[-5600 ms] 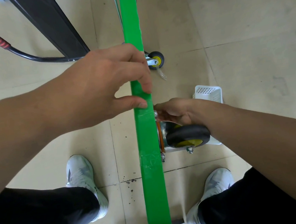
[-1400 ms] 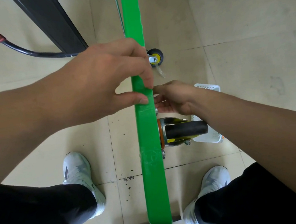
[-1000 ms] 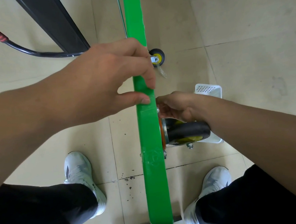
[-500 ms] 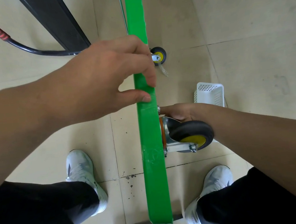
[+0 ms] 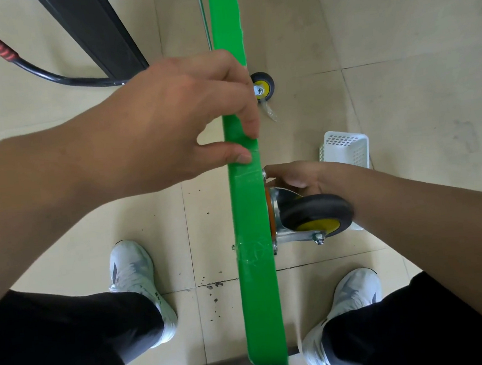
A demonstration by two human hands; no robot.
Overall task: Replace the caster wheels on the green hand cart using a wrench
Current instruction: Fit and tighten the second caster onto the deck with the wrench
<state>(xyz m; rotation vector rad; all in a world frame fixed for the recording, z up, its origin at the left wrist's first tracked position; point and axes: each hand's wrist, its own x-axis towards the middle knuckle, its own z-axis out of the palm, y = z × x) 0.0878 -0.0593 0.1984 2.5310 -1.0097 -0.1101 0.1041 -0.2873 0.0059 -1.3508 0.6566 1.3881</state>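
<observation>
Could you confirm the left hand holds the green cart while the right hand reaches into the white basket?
Not quite: the head view shows the right hand at the caster wheel, not in the white basket. The left hand holds the green cart.

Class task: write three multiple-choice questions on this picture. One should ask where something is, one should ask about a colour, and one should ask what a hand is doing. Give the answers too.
1. Where is the white basket?
A. On the floor beyond the right hand
B. On a shelf
C. On a chair

2. What colour is the hub of the mounted caster wheel?
A. Red
B. Yellow
C. Blue

3. What is the left hand doing?
A. Hanging idle
B. Gripping the upturned green deck by its top edge
C. Holding a wrench

Answers:
1 A: it stands on the tiles past that hand.
2 B: yellow shows inside the black tyre.
3 B: its fingers curl over the edge, with the thumb on the near face.
</observation>
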